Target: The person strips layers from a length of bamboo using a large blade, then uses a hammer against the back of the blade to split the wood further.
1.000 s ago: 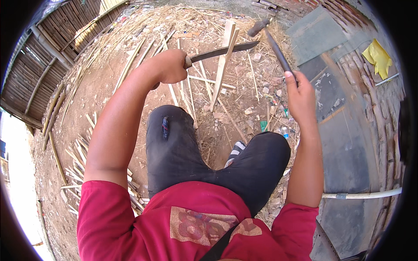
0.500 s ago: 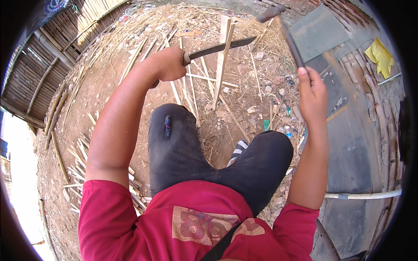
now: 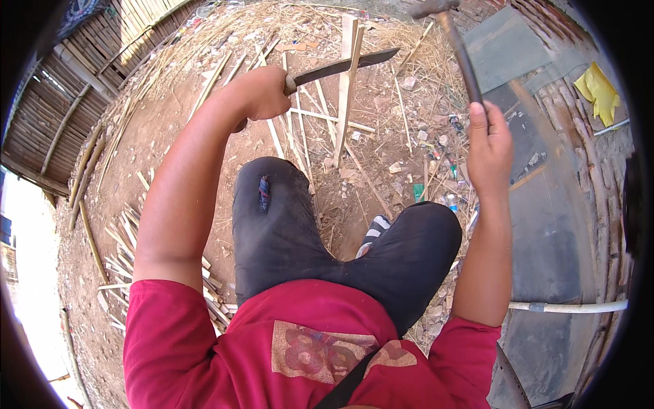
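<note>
My left hand (image 3: 266, 95) is wrapped round the handle of a machete (image 3: 334, 70), whose long dark blade points to the right. The blade sits in an upright strip of pale wood (image 3: 345, 102), which is split at the top into two pieces. In my right hand (image 3: 489, 146) is a hammer (image 3: 458, 54), gripped by its dark handle. Its head is raised up and to the right of the blade's tip, apart from the blade and the wood. The strip's lower end meets the dirt in front of my knees.
Thin wood strips (image 3: 211, 85) and straw lie over the dirt ahead. A pile of cut sticks (image 3: 122, 238) is at my left, near a bamboo wall (image 3: 48, 116). Dark sheets (image 3: 545, 238), a white pipe (image 3: 572, 307) and a yellow piece of plastic (image 3: 599, 94) lie at the right.
The hammer has risen slightly, its head moving up toward the top edge. My left hand, the machete and the wood have shifted a little upward in view; the blade stays in the wood.
</note>
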Tool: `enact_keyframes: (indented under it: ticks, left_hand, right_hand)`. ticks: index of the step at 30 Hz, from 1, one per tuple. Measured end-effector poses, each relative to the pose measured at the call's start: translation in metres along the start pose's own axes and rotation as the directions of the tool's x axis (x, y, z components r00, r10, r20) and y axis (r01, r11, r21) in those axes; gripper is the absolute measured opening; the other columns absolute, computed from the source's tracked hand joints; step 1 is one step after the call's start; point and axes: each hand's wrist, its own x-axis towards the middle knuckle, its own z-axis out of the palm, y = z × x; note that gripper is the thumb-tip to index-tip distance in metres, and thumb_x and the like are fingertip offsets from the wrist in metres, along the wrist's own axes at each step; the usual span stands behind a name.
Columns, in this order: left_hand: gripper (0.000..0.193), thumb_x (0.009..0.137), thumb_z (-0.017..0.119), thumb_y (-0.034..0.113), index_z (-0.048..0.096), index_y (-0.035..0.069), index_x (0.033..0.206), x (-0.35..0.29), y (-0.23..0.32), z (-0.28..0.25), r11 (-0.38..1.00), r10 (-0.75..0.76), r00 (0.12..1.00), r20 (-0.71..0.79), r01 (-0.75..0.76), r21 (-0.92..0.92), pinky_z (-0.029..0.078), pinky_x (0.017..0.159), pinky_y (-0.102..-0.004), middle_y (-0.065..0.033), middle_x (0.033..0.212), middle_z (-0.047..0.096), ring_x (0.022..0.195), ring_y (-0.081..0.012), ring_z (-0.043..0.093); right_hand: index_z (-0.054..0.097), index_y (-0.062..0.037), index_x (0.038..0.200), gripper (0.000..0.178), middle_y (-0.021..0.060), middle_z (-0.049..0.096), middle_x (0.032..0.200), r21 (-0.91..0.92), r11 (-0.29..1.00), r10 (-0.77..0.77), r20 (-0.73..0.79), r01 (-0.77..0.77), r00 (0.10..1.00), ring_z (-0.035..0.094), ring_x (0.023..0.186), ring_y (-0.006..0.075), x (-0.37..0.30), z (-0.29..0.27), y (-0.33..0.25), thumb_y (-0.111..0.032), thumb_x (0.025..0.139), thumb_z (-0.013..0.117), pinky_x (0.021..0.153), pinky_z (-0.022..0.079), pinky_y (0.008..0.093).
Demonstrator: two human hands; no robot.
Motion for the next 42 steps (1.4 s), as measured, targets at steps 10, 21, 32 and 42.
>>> enact_keyframes:
  ticks: [10, 21, 32, 42]
  left_hand:
    - [0.037, 0.082, 0.056, 0.006, 0.066, -0.003, 0.116, -0.004, 0.008, -0.005, 0.997, -0.024, 0.999, 0.023, 0.026, -0.066, 0.055, 0.077, -0.0449, -0.0212, 0.091, 0.070, 0.086, -0.0340, 0.070]
    - [0.031, 0.084, 0.054, 0.008, 0.072, 0.000, 0.108, 0.006, 0.005, 0.005, 0.997, 0.068, 0.996, -0.059, -0.071, -0.041, 0.055, 0.079, -0.0451, -0.0248, 0.094, 0.071, 0.089, -0.0387, 0.070]
    - [0.038, 0.084, 0.054, 0.005, 0.064, -0.002, 0.120, 0.011, 0.018, 0.007, 0.996, 0.029, 1.000, -0.010, -0.029, -0.086, 0.049, 0.049, -0.0429, -0.0156, 0.079, 0.065, 0.062, -0.0265, 0.063]
    - [0.034, 0.083, 0.056, 0.008, 0.065, -0.002, 0.114, 0.011, 0.023, 0.012, 0.994, 0.093, 0.995, 0.020, -0.092, -0.061, 0.054, 0.070, -0.0441, -0.0183, 0.085, 0.069, 0.077, -0.0317, 0.067]
  right_hand:
    - [0.063, -0.0020, 0.112, 0.042, 0.0023, 0.055, 0.069, -0.109, 0.994, -0.001, 0.212, 0.025, 0.977, 0.053, 0.064, 0.0118, -0.003, 0.039, 0.052, -0.043, 0.106, 0.053, 0.058, 0.042, 0.0326]
    - [0.062, -0.0006, 0.111, 0.043, 0.0034, 0.055, 0.071, -0.041, 0.995, -0.088, -0.040, 0.087, 0.995, 0.052, 0.064, 0.0118, 0.005, 0.034, 0.024, -0.042, 0.106, 0.052, 0.060, 0.043, 0.0332]
    - [0.062, -0.0003, 0.107, 0.041, 0.0038, 0.056, 0.069, 0.251, 0.966, -0.012, -0.168, 0.055, 0.986, 0.053, 0.063, 0.0133, 0.025, 0.012, 0.012, -0.040, 0.105, 0.053, 0.060, 0.043, 0.0338]
    - [0.062, -0.0001, 0.113, 0.037, -0.0013, 0.052, 0.070, 0.130, 0.991, 0.028, 0.026, -0.031, 0.999, 0.047, 0.062, 0.0088, -0.003, 0.009, 0.003, -0.036, 0.105, 0.056, 0.056, 0.038, 0.0281]
